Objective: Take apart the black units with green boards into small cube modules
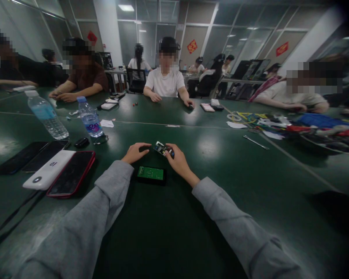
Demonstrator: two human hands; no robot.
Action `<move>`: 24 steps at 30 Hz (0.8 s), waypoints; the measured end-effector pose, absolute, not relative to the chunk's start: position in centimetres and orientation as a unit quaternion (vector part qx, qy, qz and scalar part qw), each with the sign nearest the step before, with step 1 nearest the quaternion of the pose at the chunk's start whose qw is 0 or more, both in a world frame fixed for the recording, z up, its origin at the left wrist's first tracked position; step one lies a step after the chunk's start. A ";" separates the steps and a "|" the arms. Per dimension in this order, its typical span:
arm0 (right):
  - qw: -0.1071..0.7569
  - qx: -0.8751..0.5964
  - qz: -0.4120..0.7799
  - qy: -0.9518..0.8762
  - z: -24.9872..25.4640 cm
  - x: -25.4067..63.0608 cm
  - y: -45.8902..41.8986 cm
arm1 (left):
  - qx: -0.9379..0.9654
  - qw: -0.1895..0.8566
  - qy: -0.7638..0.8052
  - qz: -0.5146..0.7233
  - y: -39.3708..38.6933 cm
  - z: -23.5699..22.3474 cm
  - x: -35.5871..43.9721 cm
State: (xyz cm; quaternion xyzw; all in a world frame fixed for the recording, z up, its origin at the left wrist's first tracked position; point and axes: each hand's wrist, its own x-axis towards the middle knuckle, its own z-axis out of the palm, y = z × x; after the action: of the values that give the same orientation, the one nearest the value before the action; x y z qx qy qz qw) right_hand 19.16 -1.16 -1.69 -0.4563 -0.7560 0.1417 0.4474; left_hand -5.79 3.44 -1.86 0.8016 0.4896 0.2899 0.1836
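Dark green and faintly glossy, the surface point(229, 174) spreads across most of the frame, with seated people and glass partitions point(145, 29) behind it in the upper part. Just above the centre of the frame's lower half, a small circuit board point(159, 147) is held up at a tilt. The right hand point(178, 159) has it in its grip, thumb in front at the board's right end and fingers behind. The left hand point(134, 152) is released, thumb and fingers spread just beside the board's left end, apparently not touching it. Just below, near the centre of the frame, a green circuit board point(150, 173) lies flat in a shallow black case point(150, 181).

Judging by its look, the held board should be light and stiff, with small raised parts that could bend or snap; bare edges are the safest place to take hold, away from the components. The black case may be smooth enough to slide, so it is best held by its side walls.

Little writing can be read. At left, a white device point(49, 169) carries what looks like a turned "10". Letters on the purple label of the blue-capped bottle point(90, 118) are too blurred to make out surely, as are the markings on both boards.
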 end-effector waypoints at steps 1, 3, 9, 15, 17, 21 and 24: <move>0.451 -0.460 0.166 -0.747 -1.8 19.3 -1.0 | 0.802 0.182 0.490 0.288 3.4 -1.9 -5.8; 0.451 -0.467 0.201 -0.733 -2.0 19.5 -0.8 | 0.804 0.179 0.490 0.285 3.4 -1.9 -5.7; 0.448 -0.514 0.177 -0.710 -1.9 19.7 -0.5 | 0.802 0.173 0.494 0.287 3.6 -2.1 -5.8; 0.453 -0.475 0.144 -0.740 -1.8 19.5 -0.8 | 0.803 0.172 0.490 0.294 3.7 -2.3 -5.9; 0.445 -0.458 0.145 -0.756 -1.8 19.5 -0.9 | 0.803 0.174 0.489 0.294 3.7 -2.3 -5.8; 0.465 -0.454 0.176 -0.739 -1.6 19.5 -0.9 | 0.799 0.172 0.498 0.289 3.6 -2.2 -5.8; 0.470 -0.478 0.183 -0.719 -1.7 19.7 -0.6 | 0.800 0.171 0.499 0.287 3.6 -2.2 -5.8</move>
State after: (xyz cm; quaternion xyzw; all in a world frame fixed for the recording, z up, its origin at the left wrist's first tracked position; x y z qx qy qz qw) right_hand 19.74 -0.60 -1.69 -0.4778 -0.7194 0.1831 0.4697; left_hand -5.77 3.61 -2.21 0.7997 0.4992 0.2865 0.1708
